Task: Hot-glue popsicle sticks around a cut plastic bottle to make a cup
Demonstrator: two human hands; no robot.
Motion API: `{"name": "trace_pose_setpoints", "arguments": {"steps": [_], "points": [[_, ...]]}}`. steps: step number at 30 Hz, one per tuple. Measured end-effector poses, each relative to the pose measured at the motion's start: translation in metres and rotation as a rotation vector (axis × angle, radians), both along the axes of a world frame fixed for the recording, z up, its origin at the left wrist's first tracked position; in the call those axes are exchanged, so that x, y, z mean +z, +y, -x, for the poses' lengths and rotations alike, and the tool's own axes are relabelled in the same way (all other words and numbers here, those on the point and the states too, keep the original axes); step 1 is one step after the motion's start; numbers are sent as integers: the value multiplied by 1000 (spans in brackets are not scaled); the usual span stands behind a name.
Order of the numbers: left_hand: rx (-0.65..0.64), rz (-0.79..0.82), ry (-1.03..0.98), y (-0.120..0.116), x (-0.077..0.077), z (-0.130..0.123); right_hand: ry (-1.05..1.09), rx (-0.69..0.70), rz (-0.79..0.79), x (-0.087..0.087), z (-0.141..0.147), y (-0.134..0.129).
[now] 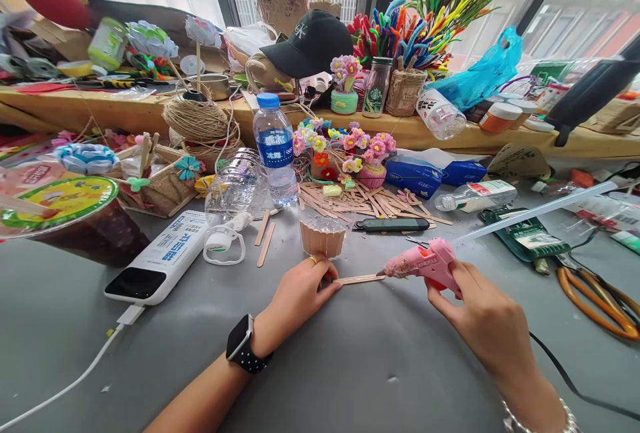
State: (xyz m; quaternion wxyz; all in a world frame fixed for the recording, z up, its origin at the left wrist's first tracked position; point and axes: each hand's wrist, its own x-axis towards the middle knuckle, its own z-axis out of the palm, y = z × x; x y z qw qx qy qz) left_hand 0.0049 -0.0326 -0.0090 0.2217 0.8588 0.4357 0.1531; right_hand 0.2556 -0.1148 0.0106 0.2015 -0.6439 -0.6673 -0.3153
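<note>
**Glue meets stick; cup partly clad**

On the grey table (pixel 350 366), the right hand (pixel 480 316) is wrapped around the glue gun (pixel 425 265), nozzle touching the stick (pixel 359 279). The left hand (pixel 297 296) pinches that stick's near end. Just beyond stands the stick-walled cup (pixel 323 236); loose sticks (pixel 370 201) remain unused.
</note>
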Motion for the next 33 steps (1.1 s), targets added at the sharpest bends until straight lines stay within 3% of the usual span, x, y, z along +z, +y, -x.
{"name": "trace_pose_setpoints", "arguments": {"steps": [33], "points": [[17, 13, -3, -1, 3, -1, -14, 8, 27, 1, -9, -3]]}}
